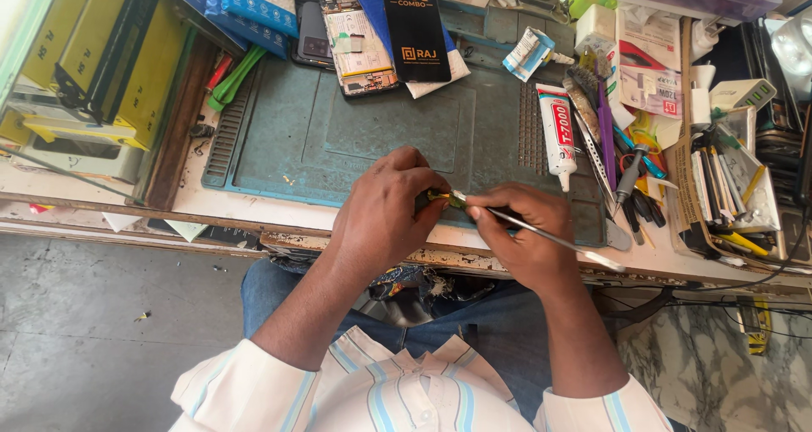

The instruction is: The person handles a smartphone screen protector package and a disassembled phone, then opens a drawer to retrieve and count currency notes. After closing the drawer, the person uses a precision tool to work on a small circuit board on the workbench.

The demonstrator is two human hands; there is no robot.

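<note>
While both hands pinch — left hand [385, 208] a small green part [434, 197], right hand [524, 233] tweezers [550, 239] — pens in tray [765, 221].

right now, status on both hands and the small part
Left hand pinching small green part. Right hand holding metal tweezers on it. Glue tube lying nearby.

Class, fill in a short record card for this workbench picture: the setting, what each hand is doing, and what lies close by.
Setting: blue-green work mat on a cluttered bench
Left hand: pinches a small yellow-green part
Right hand: holds thin metal tweezers, tip at the part
Nearby: white glue tube, opened phone, tools at the right
</note>
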